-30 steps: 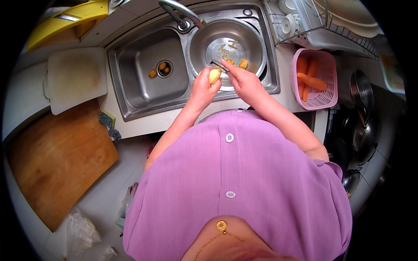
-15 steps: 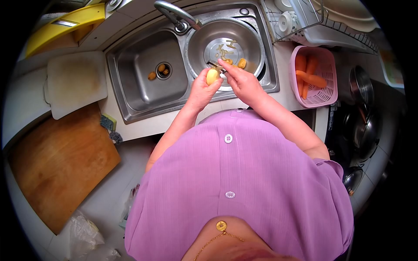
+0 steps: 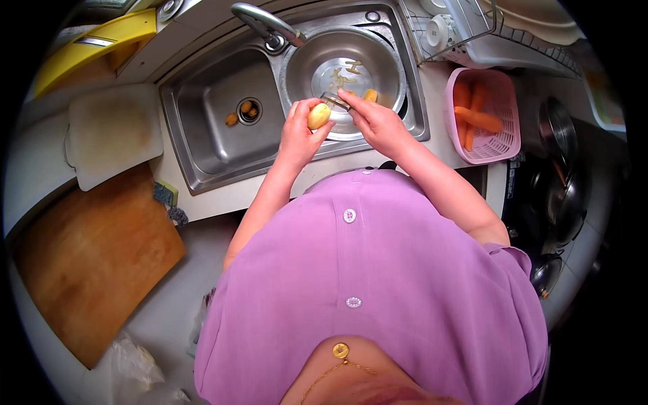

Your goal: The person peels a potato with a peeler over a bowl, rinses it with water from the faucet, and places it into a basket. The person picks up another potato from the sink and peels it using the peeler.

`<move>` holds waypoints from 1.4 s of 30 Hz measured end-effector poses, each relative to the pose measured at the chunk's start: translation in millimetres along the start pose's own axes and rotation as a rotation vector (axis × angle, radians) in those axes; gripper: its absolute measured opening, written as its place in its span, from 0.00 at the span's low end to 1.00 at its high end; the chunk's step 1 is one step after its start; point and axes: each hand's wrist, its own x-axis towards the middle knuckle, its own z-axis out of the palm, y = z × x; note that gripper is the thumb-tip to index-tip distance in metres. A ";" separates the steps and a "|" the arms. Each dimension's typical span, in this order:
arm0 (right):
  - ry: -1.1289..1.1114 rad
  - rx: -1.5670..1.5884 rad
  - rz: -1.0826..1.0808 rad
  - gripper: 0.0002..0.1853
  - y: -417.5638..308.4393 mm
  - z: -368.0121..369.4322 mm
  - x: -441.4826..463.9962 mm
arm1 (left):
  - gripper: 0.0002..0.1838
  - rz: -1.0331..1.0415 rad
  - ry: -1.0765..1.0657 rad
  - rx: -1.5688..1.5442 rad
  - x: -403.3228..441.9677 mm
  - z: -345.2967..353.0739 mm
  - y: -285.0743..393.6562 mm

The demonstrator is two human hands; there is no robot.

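My left hand (image 3: 298, 135) is wrapped round a pale yellow potato (image 3: 318, 116) at the near rim of a steel basin (image 3: 295, 64). Close to its right, my right hand (image 3: 379, 126) grips a peeler (image 3: 335, 102), whose head lies just beside the potato. Thin strips of peel (image 3: 339, 75) lie on the basin's bottom, and a brownish-yellow potato (image 3: 370, 95) rests beyond my right fingers. Several small potatoes (image 3: 231, 119) sit round the drain in the left sink bowl (image 3: 209, 145).
A pink basket (image 3: 506, 128) of carrots (image 3: 480, 119) stands right of the sink. The faucet (image 3: 268, 23) arches behind. Left are a white cutting board (image 3: 115, 135), a wooden board (image 3: 94, 256) and a sponge (image 3: 165, 193). A dish rack (image 3: 459, 40) stands at the back right.
The potato has come away from the peeler a little, moving left with my left hand. More of the peeler's head now shows. The whole view has shifted slightly.
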 end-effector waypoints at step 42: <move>-0.219 1.058 0.704 0.17 13.5 10.8 10.4 | 0.24 -0.369 -0.087 -0.876 0.6 3.7 7.5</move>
